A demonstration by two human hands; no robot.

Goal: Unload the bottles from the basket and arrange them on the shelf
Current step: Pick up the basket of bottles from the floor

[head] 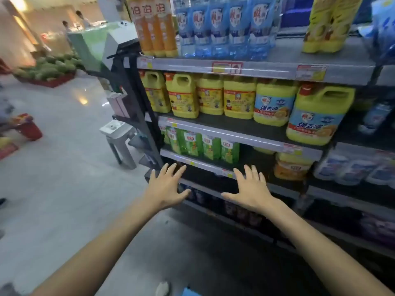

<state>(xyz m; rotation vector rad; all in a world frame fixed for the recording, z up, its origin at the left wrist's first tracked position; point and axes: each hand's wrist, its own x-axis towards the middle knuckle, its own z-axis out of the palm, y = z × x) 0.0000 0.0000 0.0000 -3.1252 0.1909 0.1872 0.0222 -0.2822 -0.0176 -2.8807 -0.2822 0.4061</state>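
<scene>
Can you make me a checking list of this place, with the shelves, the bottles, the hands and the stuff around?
Surface: shelf rack, several levels, mostly stocked; dark bare stretch behind the hands.
Job's things: yellow jugs upright in a row; what looks like a red basket on the floor far left, blurred.
Clutter: grey stool beside the rack's end.
Grippers: left hand and right hand open, fingers spread, holding nothing.
Cables: nothing seen.
Surroundings: shop floor; green fruit pile far left; people far off.
</scene>
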